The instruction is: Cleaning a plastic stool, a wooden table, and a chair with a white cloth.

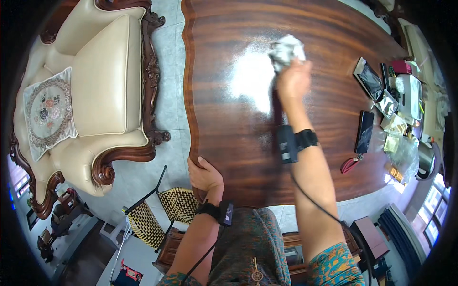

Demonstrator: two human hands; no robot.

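A crumpled whitish cloth (287, 52) is in my right hand (295, 78), which is blurred and reaches far over the glossy dark wooden table (236, 143). The cloth lies against the tabletop, just right of a bright reflection. My left hand (205, 175) rests on the wavy left edge of the table near its front corner, its fingers at the rim and nothing visible in it. Both wrists wear black straps with small cabled devices.
On the table's right side lie a black smartphone (364, 131) with a red strap (351, 164), a black packet (368, 78), plastic bags (406, 153) and a metal kettle (425, 157). A cream leather sofa (103, 78) stands left; a woven chair (179, 203) is near my left arm.
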